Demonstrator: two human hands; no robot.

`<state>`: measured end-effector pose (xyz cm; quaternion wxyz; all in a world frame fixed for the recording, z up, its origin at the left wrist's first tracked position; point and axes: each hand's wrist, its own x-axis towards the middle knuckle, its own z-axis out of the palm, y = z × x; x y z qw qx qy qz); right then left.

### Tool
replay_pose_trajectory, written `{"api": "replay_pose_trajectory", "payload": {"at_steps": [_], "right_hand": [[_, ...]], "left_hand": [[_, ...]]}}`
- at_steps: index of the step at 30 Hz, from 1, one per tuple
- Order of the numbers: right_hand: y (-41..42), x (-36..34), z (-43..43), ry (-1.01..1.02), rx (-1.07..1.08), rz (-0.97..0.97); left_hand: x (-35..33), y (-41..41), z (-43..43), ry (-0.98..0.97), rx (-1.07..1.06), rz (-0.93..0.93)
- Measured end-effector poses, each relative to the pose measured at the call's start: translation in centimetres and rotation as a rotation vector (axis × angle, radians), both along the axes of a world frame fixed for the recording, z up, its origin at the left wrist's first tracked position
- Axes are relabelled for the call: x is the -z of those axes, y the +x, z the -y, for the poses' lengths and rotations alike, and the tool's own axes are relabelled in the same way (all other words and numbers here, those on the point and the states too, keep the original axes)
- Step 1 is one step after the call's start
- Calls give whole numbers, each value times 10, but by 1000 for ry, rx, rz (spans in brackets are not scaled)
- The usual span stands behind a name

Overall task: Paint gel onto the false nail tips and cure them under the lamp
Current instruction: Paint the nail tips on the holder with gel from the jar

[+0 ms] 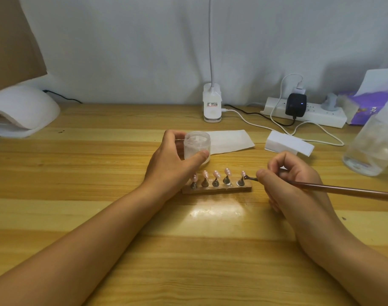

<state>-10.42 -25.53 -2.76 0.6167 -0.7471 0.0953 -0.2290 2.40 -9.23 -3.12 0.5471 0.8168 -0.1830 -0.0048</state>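
Several pink false nail tips (215, 174) stand on small metal cones in a wooden holder (217, 189) at the table's middle. My left hand (173, 160) grips an open white gel jar (197, 146) just behind the holder. My right hand (292, 180) pinches a brown brush (343, 189), whose dark tip touches the rightmost nail tip (243, 174). The white curing lamp (23, 111) sits at the far left, its opening facing right.
A white paper sheet (230, 141) lies behind the jar and a white block (289, 145) to its right. A clip desk lamp (212, 104), a power strip (305, 113) with cables, a purple tissue pack (365, 104) and a clear plastic container (374, 144) line the back and right.
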Motion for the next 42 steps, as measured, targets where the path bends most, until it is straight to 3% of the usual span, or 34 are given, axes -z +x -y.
{"api": "replay_pose_trajectory", "payload": {"at_steps": [9, 42], "right_hand": [[1, 2, 1, 63, 23, 22], [0, 0, -2, -3, -21, -6]], "left_hand": [[2, 1, 0, -8, 6, -3], [3, 2, -1, 8, 15, 21]]}}
